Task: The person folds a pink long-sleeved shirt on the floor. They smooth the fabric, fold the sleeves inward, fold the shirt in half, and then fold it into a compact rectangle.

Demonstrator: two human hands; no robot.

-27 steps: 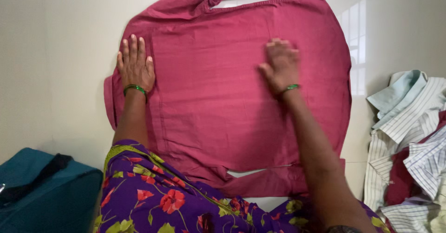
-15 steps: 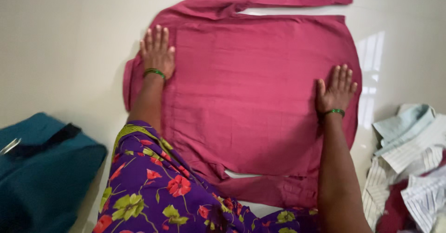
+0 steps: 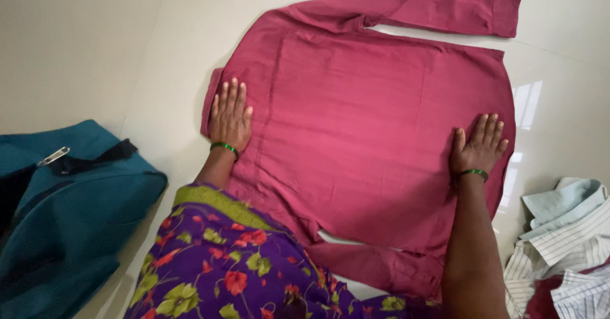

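Shirt (image 3: pixel 368 135), pale glossy floor (image 3: pixel 82 46), bag (image 3: pixel 63 211)

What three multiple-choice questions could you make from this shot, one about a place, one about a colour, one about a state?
1. Where is the teal bag?
A. on the shirt
B. on the floor left of the shirt
C. under the striped clothes

2. What colour are the wrist bangles?
A. green
B. gold
C. white

3. How do the hands lie?
A. fists
B. gripping a sleeve
C. flat, palms down

Answers: 1 B, it lies apart from the magenta shirt. 2 A, both bangles are green. 3 C, left hand and right hand press flat on the shirt.
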